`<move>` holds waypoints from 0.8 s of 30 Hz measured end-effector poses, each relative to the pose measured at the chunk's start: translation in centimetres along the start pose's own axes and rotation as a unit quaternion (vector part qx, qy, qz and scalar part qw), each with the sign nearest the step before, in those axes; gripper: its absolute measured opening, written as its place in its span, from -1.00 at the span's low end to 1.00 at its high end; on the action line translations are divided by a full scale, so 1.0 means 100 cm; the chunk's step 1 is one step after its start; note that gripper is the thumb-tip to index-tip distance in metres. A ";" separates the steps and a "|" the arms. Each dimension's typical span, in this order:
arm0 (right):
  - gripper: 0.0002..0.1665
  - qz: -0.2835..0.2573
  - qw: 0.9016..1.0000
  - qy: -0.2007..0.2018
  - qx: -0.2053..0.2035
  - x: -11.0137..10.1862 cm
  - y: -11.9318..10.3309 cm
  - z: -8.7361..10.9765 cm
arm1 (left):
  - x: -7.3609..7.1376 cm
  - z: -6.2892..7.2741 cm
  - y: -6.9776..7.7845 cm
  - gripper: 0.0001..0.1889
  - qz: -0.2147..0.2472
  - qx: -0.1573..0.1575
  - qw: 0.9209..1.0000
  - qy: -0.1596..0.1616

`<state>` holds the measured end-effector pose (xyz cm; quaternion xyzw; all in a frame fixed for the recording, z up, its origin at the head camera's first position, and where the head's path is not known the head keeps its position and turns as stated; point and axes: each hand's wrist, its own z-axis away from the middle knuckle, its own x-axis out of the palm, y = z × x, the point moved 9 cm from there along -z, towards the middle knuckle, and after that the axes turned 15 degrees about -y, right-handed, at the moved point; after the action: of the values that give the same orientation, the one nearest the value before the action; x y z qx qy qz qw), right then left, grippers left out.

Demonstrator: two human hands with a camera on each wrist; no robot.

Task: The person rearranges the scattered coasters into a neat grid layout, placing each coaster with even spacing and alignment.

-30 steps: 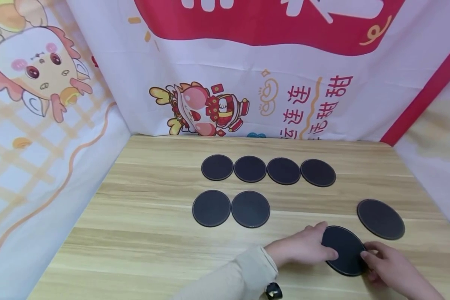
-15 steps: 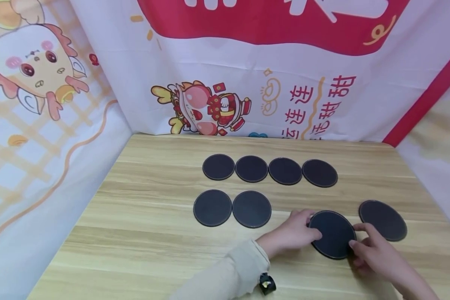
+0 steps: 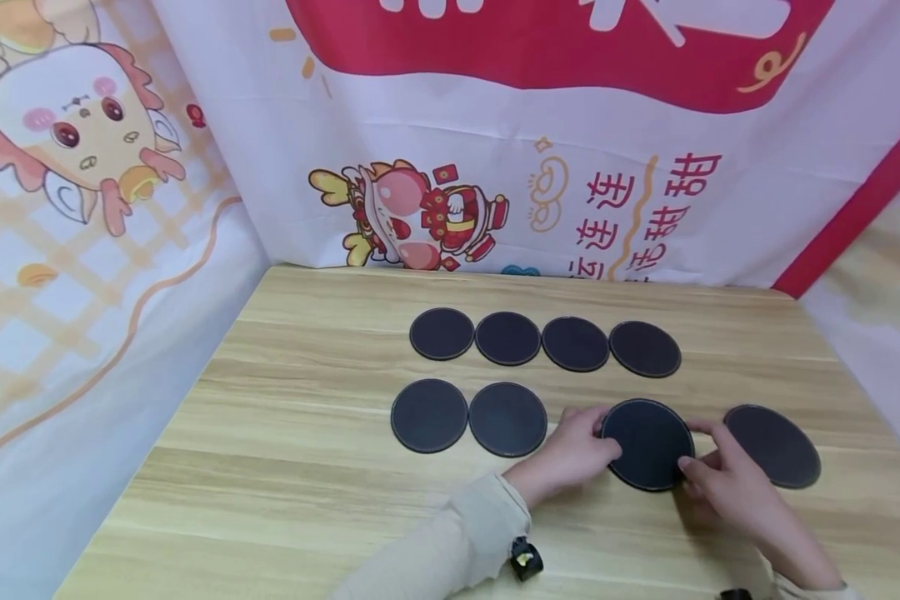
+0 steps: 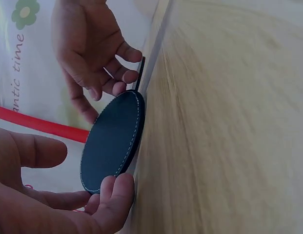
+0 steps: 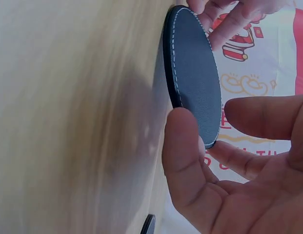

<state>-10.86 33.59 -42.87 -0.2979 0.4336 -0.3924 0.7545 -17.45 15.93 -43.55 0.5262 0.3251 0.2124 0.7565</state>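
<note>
A round black coaster (image 3: 648, 444) with a pale stitched edge is held between both hands, slightly above the wooden table. My left hand (image 3: 570, 450) grips its left edge, thumb on the upper side and fingers beneath. On the opposite side, my right hand (image 3: 727, 475) holds the right edge between thumb and fingers. In the left wrist view the coaster (image 4: 112, 141) stands apart from the tabletop, and its stitching shows clearly. A shadow lies under it in the right wrist view. Two matching coasters (image 3: 507, 419) lie side by side, left of my left hand.
Farther back, several black coasters (image 3: 507, 337) form a touching row on the wooden table (image 3: 285, 467). Another coaster (image 3: 772, 446) lies to the right, partly behind my right hand. Printed cloth (image 3: 270, 150) hangs along the back and sides of the table.
Both hands have carried the held coaster left and away from the person, closer to the pair on the table. The coasters lying on the table have kept their places.
</note>
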 end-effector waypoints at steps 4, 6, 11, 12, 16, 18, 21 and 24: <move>-0.31 -0.010 1.000 0.007 -0.028 0.000 -0.005 -0.003 | -0.005 0.000 -0.003 -0.39 -0.002 -0.004 1.000 0.010; -0.30 -0.018 0.999 0.012 -0.040 0.000 -0.007 -0.005 | -0.007 0.001 -0.004 -0.38 -0.003 -0.008 1.000 0.017; -0.32 -0.029 0.997 0.031 -0.062 -0.002 -0.011 -0.008 | -0.011 0.002 -0.005 -0.38 0.010 -0.009 0.999 0.030; -0.33 -0.027 0.997 0.036 -0.066 -0.003 -0.012 -0.008 | -0.012 0.002 -0.004 -0.38 0.014 -0.009 0.999 0.032; -0.31 -0.014 0.995 0.051 -0.084 -0.007 -0.018 -0.010 | -0.016 0.003 -0.002 -0.37 0.032 -0.004 0.999 0.041; -0.30 -0.007 0.994 0.054 -0.093 -0.009 -0.022 -0.012 | -0.019 0.004 0.001 -0.37 0.043 0.004 0.998 0.042; -0.29 -0.006 0.993 0.059 -0.100 -0.011 -0.027 -0.015 | -0.023 0.006 0.006 -0.36 0.058 0.019 0.997 0.045; -0.29 -0.009 0.993 0.064 -0.102 -0.012 -0.033 -0.017 | -0.029 0.008 0.011 -0.33 0.069 0.036 0.996 0.051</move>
<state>-13.88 32.76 -40.53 -0.3515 0.5161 -0.3708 0.6874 -18.89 13.87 -41.52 0.5631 0.3336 0.2788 0.7028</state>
